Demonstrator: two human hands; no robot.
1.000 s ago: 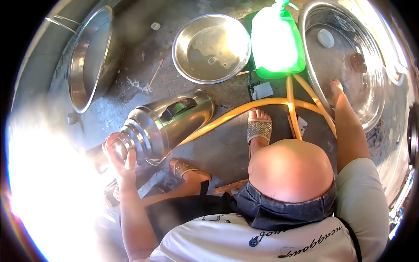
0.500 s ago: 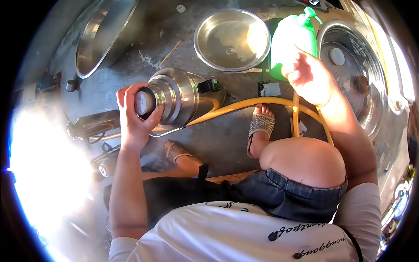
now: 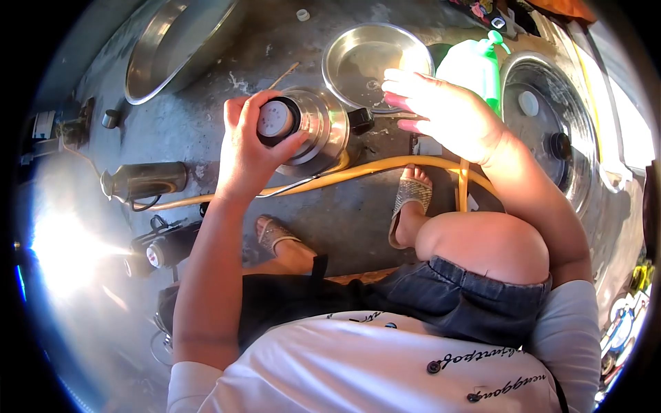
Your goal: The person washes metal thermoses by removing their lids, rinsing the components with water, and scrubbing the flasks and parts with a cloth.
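My left hand (image 3: 251, 141) is wrapped round the top of a steel thermos flask (image 3: 323, 131), with fingers and thumb about its dark collar. A pale round stopper (image 3: 275, 118) sits in the flask's mouth, and the black handle (image 3: 360, 121) points right. My right hand (image 3: 447, 113) is held in the air with its fingers stretched out, holding nothing. It partly covers a shallow steel basin (image 3: 358, 69) with some liquid in it. Just behind that hand stands a green and white pump sprayer (image 3: 475, 65).
A large metal tub (image 3: 544, 138) is on the right, with a white cap (image 3: 529, 103) inside. A yellow hose (image 3: 385, 164) crosses the floor near my sandalled feet. Other flasks (image 3: 148, 182) lie at left. A big steel basin (image 3: 148, 62) stands at upper left.
My left hand and the thermos flask have moved right, and the flask looks more upright. My right hand has left the front of the sprayer, moving left, and its fingers have straightened.
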